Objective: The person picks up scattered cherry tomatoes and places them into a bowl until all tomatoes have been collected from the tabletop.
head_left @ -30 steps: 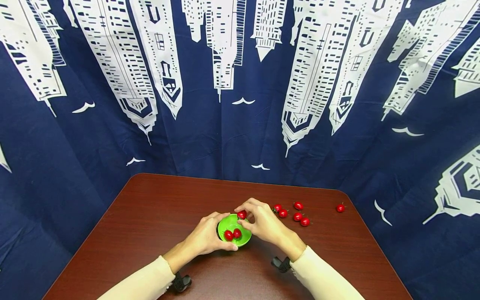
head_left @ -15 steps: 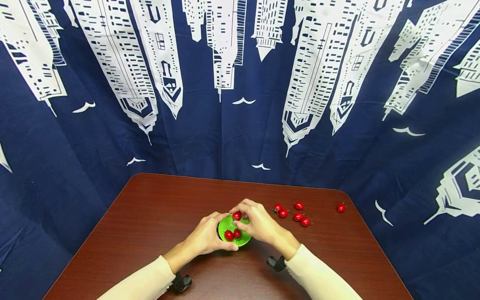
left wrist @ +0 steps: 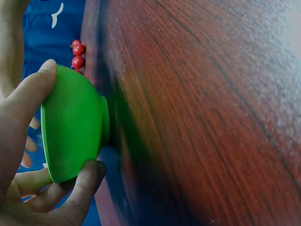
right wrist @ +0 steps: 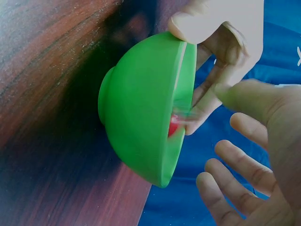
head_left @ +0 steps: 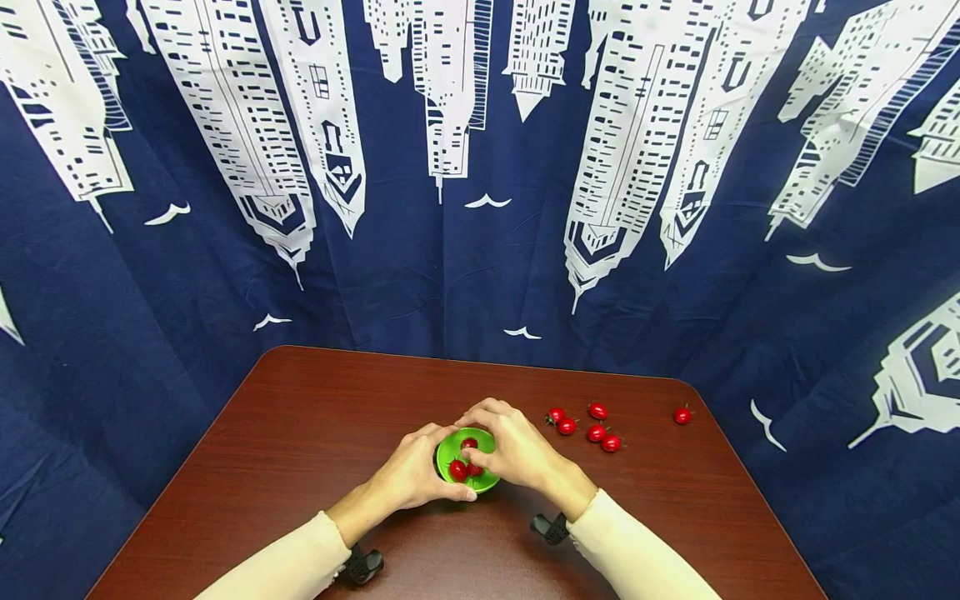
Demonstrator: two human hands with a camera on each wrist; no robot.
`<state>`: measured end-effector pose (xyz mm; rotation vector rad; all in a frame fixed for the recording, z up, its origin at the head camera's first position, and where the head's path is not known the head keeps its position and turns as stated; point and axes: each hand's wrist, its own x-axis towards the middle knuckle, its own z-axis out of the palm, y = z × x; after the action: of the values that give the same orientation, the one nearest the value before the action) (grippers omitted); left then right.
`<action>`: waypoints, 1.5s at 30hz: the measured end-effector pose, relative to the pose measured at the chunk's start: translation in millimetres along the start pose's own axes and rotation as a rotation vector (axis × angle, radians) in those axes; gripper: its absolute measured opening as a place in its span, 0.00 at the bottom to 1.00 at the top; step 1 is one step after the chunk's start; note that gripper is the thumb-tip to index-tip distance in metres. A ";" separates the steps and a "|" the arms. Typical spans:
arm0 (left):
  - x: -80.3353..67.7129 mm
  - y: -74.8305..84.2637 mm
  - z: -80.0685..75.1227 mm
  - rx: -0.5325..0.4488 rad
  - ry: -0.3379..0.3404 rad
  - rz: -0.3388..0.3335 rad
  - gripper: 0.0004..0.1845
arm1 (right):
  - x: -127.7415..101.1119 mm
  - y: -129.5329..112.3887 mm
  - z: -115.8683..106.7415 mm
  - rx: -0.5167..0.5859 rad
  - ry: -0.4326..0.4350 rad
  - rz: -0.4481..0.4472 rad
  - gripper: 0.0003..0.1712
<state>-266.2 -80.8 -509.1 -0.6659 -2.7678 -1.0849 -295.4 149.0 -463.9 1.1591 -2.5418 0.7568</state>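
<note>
A green bowl (head_left: 486, 482) stands on the brown table, held by my left hand (head_left: 411, 473) with fingers at the far rim and thumb at the near rim. In the left wrist view, that hand wraps the side of the bowl (left wrist: 73, 125). Inside lie cherry tomatoes (head_left: 457, 472), with another tomato (head_left: 468, 444) near the far wall. Over the bowl's right side is my right hand (head_left: 517, 446), its fingers spread and nothing between them. In the right wrist view, a blurred red tomato (right wrist: 173, 125) shows just inside the rim, apart from my right fingertips (right wrist: 223, 94).
Several cherry tomatoes (head_left: 596, 433) lie grouped on the table right of the bowl. One lone tomato (head_left: 682, 415) is near the table's right edge. Behind the table (head_left: 337, 400) hangs a dark blue curtain (head_left: 405, 283) with white buildings.
My right hand has moved left over the bowl and let go of its cherry tomato, which is now down in the bowl. My left hand has kept its place on the bowl.
</note>
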 end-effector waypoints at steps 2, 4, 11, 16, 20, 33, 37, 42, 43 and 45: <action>0.0 -0.2 0.3 0.002 0.001 0.002 0.54 | -0.6 -0.9 -0.4 -0.022 -0.008 0.013 0.21; -0.2 -0.2 0.6 0.002 0.002 0.004 0.54 | -1.3 -1.2 -0.6 -0.027 -0.019 0.023 0.22; -1.0 0.4 0.9 0.007 0.008 0.013 0.54 | -4.7 -1.1 0.2 -0.051 -0.032 0.047 0.23; -1.4 1.5 0.5 0.001 0.008 0.013 0.54 | -6.7 -1.5 -0.4 -0.049 -0.023 0.053 0.23; -1.3 2.0 0.5 0.003 0.008 0.011 0.55 | -8.5 -1.6 -1.6 -0.049 -0.012 0.055 0.23; -0.9 1.1 1.7 0.007 0.013 0.003 0.58 | -14.6 1.7 -7.2 -0.036 0.025 0.061 0.22; -0.9 1.1 1.5 0.006 0.016 0.003 0.59 | -17.3 3.4 -9.1 -0.037 0.030 0.068 0.22; -0.7 1.2 1.2 0.003 0.016 0.003 0.59 | -22.1 6.7 -12.0 -0.049 0.039 0.086 0.23; -0.6 1.3 1.2 0.003 0.015 0.001 0.59 | -23.0 7.5 -12.6 -0.050 0.042 0.088 0.23; -0.7 1.5 1.1 0.003 0.011 -0.007 0.59 | -24.6 8.8 -13.9 -0.052 0.048 0.093 0.23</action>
<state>-264.9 -79.4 -509.2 -0.6492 -2.7639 -1.0824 -285.9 177.0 -465.8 1.0004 -2.5751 0.7255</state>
